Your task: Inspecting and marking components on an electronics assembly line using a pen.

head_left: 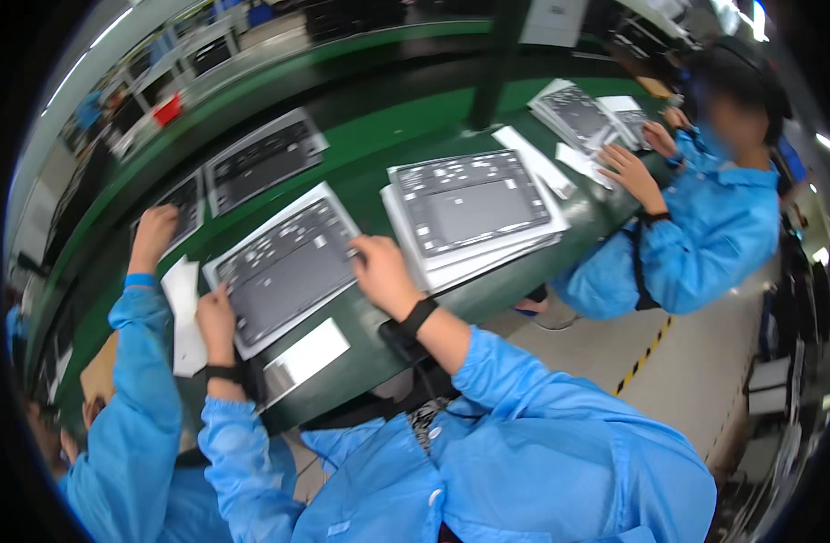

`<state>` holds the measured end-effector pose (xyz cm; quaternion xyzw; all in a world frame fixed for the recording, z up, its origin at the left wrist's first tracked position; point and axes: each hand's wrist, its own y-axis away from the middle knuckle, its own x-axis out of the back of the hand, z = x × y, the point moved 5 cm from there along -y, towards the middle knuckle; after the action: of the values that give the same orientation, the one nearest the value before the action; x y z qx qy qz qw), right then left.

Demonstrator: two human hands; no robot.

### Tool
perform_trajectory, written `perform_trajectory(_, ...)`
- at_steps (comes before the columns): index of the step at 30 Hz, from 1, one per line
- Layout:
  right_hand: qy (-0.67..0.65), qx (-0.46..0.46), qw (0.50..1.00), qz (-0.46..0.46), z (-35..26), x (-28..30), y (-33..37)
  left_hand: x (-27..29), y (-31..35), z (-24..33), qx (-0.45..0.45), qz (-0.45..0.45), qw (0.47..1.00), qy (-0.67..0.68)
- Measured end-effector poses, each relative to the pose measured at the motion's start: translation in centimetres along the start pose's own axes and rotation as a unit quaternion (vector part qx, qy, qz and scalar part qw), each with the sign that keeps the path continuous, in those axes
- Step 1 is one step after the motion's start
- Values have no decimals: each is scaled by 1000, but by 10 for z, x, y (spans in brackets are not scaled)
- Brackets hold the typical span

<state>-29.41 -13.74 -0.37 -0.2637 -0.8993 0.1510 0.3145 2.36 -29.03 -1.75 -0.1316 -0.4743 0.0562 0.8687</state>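
Observation:
A flat dark grey panel [293,267] with small white patches lies on a white sheet on the green bench, tilted in view. My left hand [217,324] is closed at its left edge, thumb near the rim. At the panel's right edge my right hand [385,273] has its fingers curled, closed on the border there. Each wrist wears a black band. Just in front of me is a white card strip [308,360] with a grey end. Right of my hand, a similar panel [474,201] tops a stack of white sheets.
At left, a co-worker's hand [155,233] touches another dark panel; one more panel [263,165] lies behind. A crumpled white paper strip [185,317] is beside my left hand. On the right, a co-worker [704,217] handles panels and papers. A dark post [500,68] rises from the bench.

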Motion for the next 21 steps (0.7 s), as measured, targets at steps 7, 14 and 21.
perform_trajectory(7, 13, 43, 999, -29, -8, -9, 5, 58, 72, 26, -29, -98, 990, -102)
perform_trajectory(14, -304, -93, 941, -117, -40, 63, 23, 46, 215, 92, -115, -131, 984, -28)
perform_trajectory(21, -312, -223, 891, -245, -48, 3, 44, 49, 228, 83, -121, -98, 985, -72)
